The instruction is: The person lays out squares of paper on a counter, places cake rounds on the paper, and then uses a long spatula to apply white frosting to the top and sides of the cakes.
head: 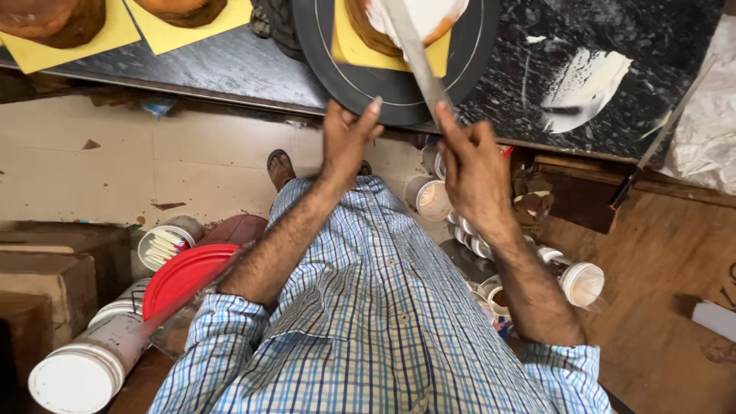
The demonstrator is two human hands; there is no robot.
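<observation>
A blue checked shirt (383, 322) is seen nearest, with a red lid (184, 272) and white tubs (77, 376) on the floor beside it. Further out, the rim of a dark round turntable (322, 69) is pinched by the left hand (345, 142). A long flat spatula (418, 57) is gripped by the closed right hand (471, 172), its blade laid across the white-iced cake (410, 19), which sits on the turntable just beyond both hands.

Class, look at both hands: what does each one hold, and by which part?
The right hand grips a long spatula by its near end. The left hand holds the turntable rim.
</observation>
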